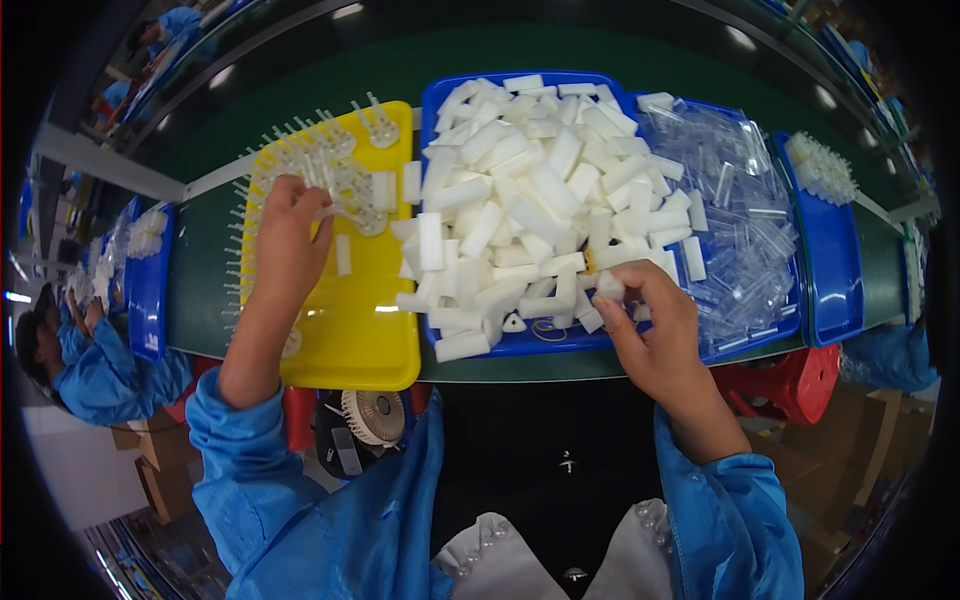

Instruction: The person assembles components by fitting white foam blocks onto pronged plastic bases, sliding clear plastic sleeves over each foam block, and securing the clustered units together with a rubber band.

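Note:
My left hand (288, 240) reaches over the yellow tray (350, 340) and its fingers close on a clear plastic comb-like part (330, 175) among several more at the tray's far end. My right hand (650, 320) pinches a small white plastic block (608, 287) at the near right edge of the middle blue tray (520, 343), which is heaped with white blocks (530, 190). A single white block (343, 254) lies loose on the yellow tray.
To the right, a blue tray (745, 345) holds clear plastic tubes (740, 210); another blue tray (835, 260) beyond it carries white parts. A dark green conveyor (200, 270) runs under the trays. A person in blue sits at far left (70, 360). A small fan (372, 415) and a red stool (790, 385) sit below.

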Tool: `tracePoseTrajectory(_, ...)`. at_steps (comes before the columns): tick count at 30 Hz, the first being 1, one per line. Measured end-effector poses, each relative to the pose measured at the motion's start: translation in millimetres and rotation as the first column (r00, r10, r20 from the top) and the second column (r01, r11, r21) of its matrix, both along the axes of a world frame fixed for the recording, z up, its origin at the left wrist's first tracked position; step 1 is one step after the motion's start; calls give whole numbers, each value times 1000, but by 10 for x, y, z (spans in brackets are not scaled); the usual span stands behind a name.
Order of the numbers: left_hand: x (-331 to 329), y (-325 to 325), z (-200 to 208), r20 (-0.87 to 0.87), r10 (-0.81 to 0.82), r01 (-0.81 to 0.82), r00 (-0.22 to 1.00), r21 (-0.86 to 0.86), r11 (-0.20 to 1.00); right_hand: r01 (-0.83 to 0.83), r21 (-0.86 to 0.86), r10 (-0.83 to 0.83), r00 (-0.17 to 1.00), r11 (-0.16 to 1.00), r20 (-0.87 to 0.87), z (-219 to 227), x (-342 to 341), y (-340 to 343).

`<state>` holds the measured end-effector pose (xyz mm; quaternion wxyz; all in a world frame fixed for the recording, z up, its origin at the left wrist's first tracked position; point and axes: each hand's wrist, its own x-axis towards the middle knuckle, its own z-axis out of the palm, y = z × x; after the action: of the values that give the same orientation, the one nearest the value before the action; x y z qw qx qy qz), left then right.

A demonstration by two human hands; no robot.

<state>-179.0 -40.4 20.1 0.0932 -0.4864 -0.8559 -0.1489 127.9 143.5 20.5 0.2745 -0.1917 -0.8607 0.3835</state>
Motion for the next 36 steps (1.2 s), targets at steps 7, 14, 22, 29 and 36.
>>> tracePoseTrajectory(7,484,-151,234,-36,-101,107,994,224,969,5,-75,-4,1000,997,7,-77,69,8)
tracePoseTrajectory(14,1362,-324,268,460,-422,75,781,603,794,1,-23,1,998,1000,59,-79,40,60)
tracePoseTrajectory(22,1878,-29,-163,683,-724,-221,-100,694,685,-28,218,33,999,976,-18,77,143,94)
tracePoseTrajectory(29,1914,34,-285,605,-728,-347,-322,640,686,-56,381,74,997,923,-31,72,284,181)
tracePoseTrajectory(36,1954,98,-410,481,-751,-449,-453,604,658,-79,443,115,992,893,-55,100,356,180)
